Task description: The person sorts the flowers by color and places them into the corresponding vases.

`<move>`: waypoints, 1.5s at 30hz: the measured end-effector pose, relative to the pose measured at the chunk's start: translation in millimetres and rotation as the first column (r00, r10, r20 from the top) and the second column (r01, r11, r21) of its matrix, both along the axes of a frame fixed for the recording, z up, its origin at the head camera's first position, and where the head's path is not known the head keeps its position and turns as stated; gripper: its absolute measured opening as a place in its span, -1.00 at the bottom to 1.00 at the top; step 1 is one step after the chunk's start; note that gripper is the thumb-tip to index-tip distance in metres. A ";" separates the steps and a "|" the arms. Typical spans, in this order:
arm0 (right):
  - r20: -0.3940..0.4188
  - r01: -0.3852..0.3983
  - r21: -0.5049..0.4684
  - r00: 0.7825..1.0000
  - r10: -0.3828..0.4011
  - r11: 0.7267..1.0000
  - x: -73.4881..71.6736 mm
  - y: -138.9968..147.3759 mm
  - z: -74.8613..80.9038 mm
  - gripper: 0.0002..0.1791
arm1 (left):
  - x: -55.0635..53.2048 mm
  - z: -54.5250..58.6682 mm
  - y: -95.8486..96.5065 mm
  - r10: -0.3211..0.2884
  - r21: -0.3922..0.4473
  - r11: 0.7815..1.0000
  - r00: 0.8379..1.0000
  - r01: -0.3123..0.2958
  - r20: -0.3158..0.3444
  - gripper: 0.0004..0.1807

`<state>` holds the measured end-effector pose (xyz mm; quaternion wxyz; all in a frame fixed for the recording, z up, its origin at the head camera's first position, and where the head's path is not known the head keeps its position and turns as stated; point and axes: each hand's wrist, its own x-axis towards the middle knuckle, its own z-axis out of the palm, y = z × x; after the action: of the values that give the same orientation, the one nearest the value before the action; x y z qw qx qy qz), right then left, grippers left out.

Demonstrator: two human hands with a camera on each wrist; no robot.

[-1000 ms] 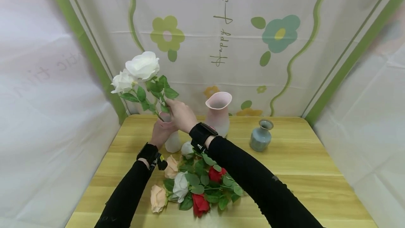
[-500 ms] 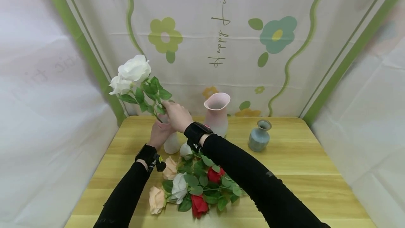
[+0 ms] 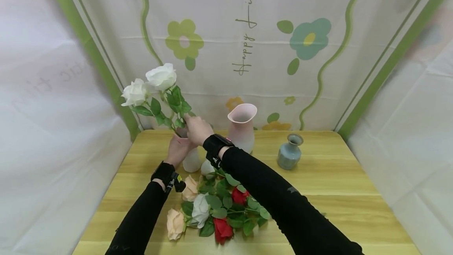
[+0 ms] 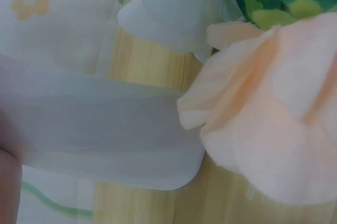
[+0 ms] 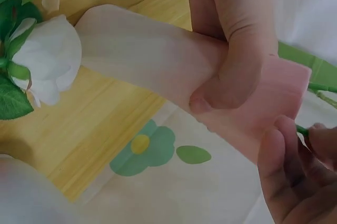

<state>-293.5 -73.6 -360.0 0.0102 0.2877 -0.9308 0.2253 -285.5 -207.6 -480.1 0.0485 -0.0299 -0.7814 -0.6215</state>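
Left fingers (image 5: 237, 79) curl round a vase (image 5: 134, 50); right fingers (image 5: 274, 153) pinch a stem (image 5: 301, 130).

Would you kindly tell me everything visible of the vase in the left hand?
The vase is slim, smooth and matte, perhaps ceramic, fading from a pink mouth to a whitish base. It looks upright at the far left of the wooden table; base contact is unclear. The left hand grips it below the rim. One green stem runs into its mouth; the right hand pinches another stem by the rim.
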 end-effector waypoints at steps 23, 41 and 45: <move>0.034 -0.027 -0.272 0.999 0.038 0.962 -5.8 47.3 -16.2 -0.71 | 3.5 -0.8 1.8 0.005 0.012 1.000 0.999 -0.004 -0.047 -0.15; 0.231 -0.161 -0.467 0.927 0.295 0.869 23.4 108.9 -2.3 -0.85 | 0.5 1.7 1.9 0.034 -0.037 0.999 0.998 -0.036 -0.052 -0.10; 0.213 -0.213 -0.399 0.924 0.316 0.892 23.7 119.4 -3.8 -0.88 | 0.4 2.7 1.4 0.041 -0.024 0.999 0.999 -0.042 -0.025 -0.04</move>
<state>-269.8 45.8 -363.9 -0.0953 0.3721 -0.8157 0.4326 -285.1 -206.2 -477.4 0.0709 -0.0219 -0.7887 -0.6103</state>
